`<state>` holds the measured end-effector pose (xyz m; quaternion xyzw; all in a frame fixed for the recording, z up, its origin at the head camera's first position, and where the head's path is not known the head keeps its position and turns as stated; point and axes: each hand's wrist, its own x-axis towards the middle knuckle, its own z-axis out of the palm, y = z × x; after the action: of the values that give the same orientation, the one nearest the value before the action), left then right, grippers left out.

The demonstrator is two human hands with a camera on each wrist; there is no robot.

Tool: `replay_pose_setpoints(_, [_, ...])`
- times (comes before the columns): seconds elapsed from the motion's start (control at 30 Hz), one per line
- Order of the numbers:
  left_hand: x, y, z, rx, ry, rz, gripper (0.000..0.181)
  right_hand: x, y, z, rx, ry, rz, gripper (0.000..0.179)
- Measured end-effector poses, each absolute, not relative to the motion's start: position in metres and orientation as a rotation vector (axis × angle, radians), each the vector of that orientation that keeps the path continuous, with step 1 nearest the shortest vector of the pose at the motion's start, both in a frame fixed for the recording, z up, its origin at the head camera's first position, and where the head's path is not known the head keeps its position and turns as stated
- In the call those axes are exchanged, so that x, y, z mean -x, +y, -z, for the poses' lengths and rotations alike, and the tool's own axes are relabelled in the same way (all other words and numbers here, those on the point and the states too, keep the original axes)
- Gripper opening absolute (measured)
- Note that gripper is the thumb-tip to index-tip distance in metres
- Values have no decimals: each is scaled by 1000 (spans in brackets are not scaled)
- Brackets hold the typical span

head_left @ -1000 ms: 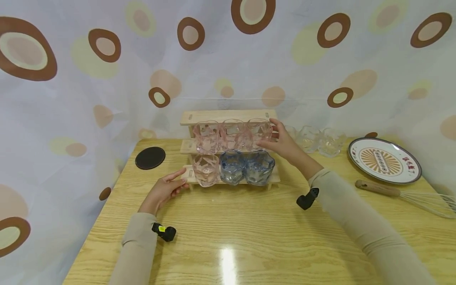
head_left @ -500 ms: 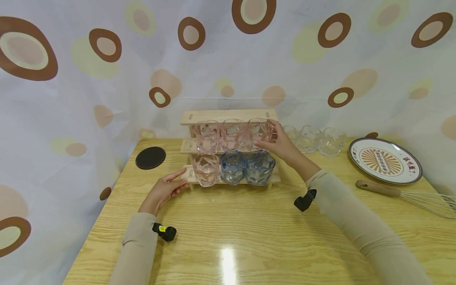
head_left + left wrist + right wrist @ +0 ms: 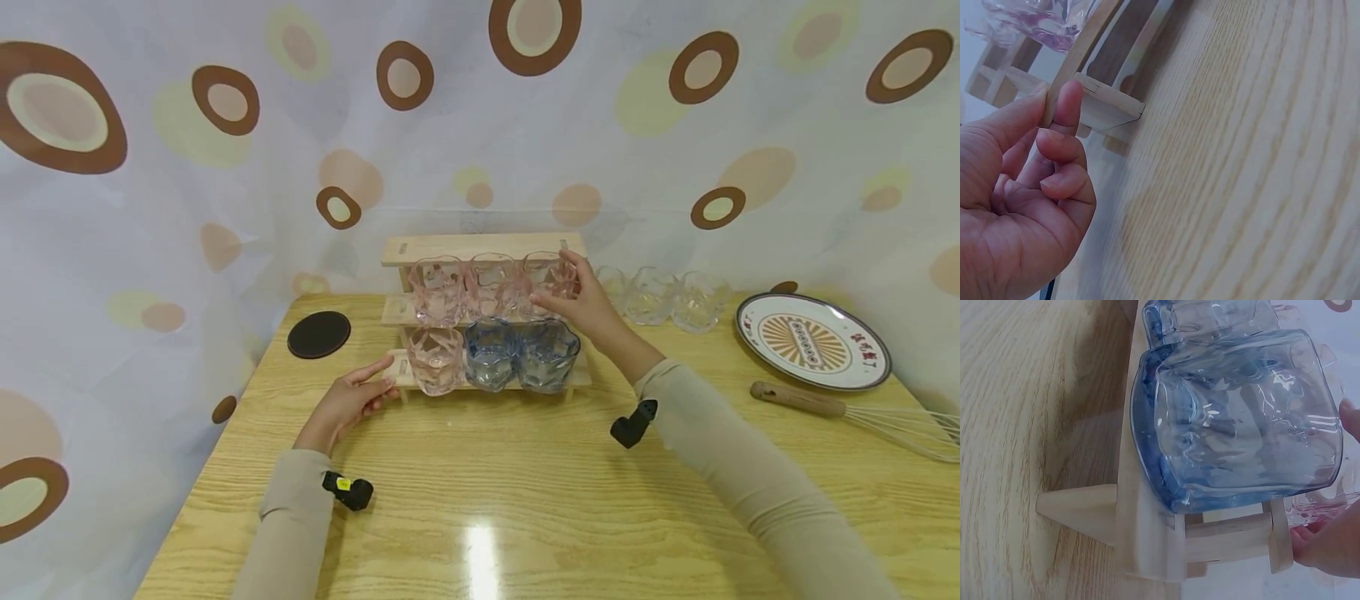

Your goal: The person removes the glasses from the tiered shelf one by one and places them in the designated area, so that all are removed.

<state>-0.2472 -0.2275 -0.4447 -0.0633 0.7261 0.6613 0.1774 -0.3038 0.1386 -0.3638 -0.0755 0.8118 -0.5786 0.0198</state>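
A three-tier wooden rack (image 3: 480,246) stands against the patterned backdrop. My left hand (image 3: 341,412) pinches the left end of its lowest shelf; in the left wrist view the thumb and index finger (image 3: 1069,106) grip the board's edge. On the middle shelf, my right hand (image 3: 594,307) holds the rightmost pink glass (image 3: 542,279), thumb in front and fingers at its right side. Two more pink glasses stand in line to its left. The lowest shelf bears a pale pink glass (image 3: 435,362) and two blue glasses (image 3: 550,358). One blue glass (image 3: 1241,419) covers much of the right wrist view.
Several clear glasses (image 3: 651,296) stand right of the rack, partly behind my right hand. Farther right lie a white plate (image 3: 759,342) with a dark rim and a whisk (image 3: 798,398). A round black coaster (image 3: 318,334) lies at the left on the wooden table (image 3: 420,492).
My right hand and forearm have shifted slightly left, the thumb sliding farther across the front of the pink glass. My left hand keeps its hold on the shelf, and the glasses stay in place.
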Motion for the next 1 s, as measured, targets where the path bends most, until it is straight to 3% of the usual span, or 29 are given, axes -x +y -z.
replay_pose_setpoints(0.43, [245,-226,443,172,2051,-1876,51,282,128,340,210,2474,1886,83])
replay_pose_setpoints(0.77, [246,-225,445,174,2064,-1865,51,298,144,370,254,2516,1995,84])
replay_pose_setpoints(1.0, [247,-226,446,164,2070,-1866,51,297,159,367,249,2539,2021,82])
